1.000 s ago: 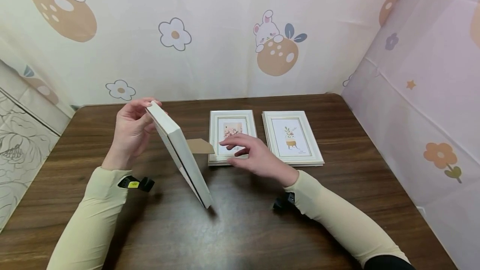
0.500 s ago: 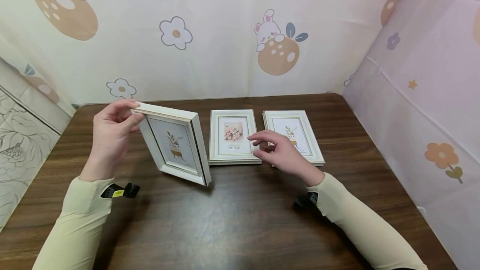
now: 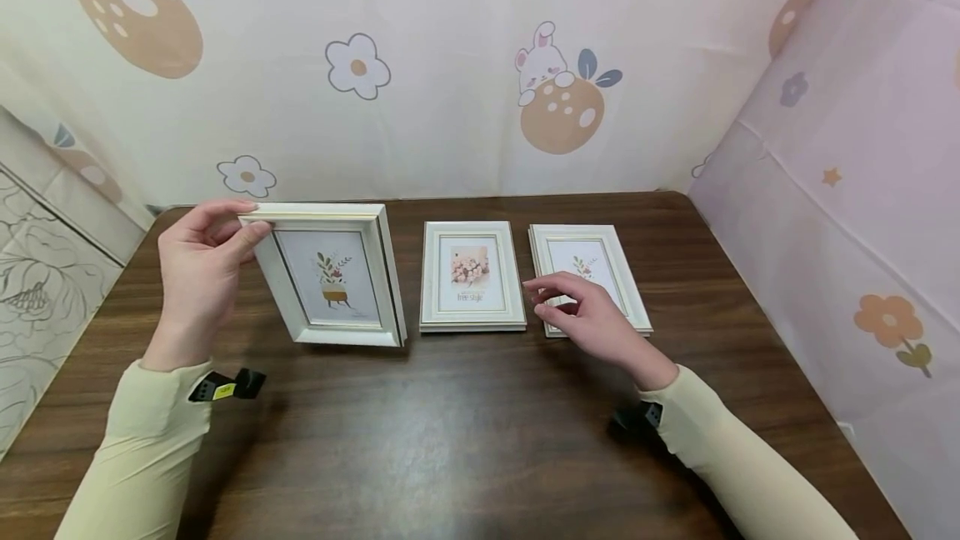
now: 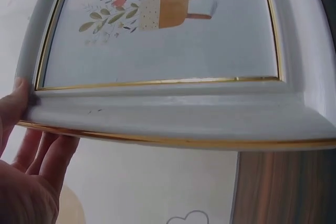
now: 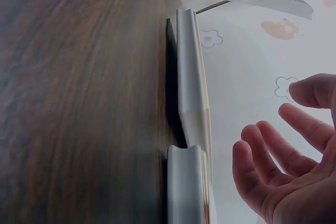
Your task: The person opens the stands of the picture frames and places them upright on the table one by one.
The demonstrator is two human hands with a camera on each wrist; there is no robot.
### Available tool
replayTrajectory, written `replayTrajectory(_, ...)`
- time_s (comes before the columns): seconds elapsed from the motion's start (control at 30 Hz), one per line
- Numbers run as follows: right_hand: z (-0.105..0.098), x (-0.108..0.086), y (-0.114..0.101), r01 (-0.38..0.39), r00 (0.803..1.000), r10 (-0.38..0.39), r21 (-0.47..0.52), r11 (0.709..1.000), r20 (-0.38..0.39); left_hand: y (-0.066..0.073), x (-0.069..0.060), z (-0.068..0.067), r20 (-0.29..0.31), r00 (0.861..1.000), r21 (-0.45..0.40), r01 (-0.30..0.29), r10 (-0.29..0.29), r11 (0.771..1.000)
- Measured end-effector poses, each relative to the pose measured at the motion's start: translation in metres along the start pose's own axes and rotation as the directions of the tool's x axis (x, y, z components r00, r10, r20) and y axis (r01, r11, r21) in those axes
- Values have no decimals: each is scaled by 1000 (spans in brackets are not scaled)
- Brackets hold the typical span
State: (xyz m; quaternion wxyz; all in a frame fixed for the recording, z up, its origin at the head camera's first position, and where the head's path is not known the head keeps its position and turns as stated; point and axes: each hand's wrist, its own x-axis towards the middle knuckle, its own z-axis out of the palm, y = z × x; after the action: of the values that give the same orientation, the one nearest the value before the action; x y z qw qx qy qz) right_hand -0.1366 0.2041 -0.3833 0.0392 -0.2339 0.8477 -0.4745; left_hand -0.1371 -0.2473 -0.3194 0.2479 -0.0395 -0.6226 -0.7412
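Note:
My left hand (image 3: 198, 273) pinches the upper left corner of a white picture frame (image 3: 330, 333), thumb on the front and fingers behind. This frame stands nearly upright, leaning back, and its picture of a plant in an orange pot faces me. In the left wrist view the thumb lies on the white border of the picture frame (image 4: 157, 114). My right hand (image 3: 588, 315), fingers loosely bent and holding nothing, hovers over the lower left part of the right picture frame (image 3: 626, 290). Between the hands a picture frame (image 3: 429, 282) with a pink flower print lies flat.
All three frames are on a dark wooden table (image 3: 450, 440), toward its back edge. Behind it hangs a patterned white curtain (image 3: 442, 132), and more patterned cloth (image 3: 810, 273) borders the right side.
My left hand has moved left and turned the held frame from edge-on to facing me, hiding its brown stand flap. My right hand has drawn away to the right, from the middle frame.

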Motion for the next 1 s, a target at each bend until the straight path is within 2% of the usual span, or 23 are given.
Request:
replayTrajectory(0.17,-4,-7,5,-1,1000,2,15,1000,-21,0,4,-1,-19,1000,48,-5,6,999)
replayTrajectory(0.3,-8,-11,7,-12,999,13,23,1000,-41,-3,9,-4,-86,996,92,36,-28,995)
replayTrajectory(0.5,-15,-17,9,-15,999,15,1,1000,-50,-8,20,-12,-156,987,186,61,-31,981)
replayTrajectory(0.6,-18,-21,11,-21,998,20,-15,1000,-61,-10,26,-15,-166,985,204,73,-39,976)
replayTrajectory(0.87,-24,-26,17,-26,996,22,-40,999,-92,-19,36,-21,-174,981,168,118,-89,979)
replayTrajectory(1.0,-26,-26,18,-29,995,24,-45,999,-98,-22,40,-25,-165,980,177,144,-115,974)
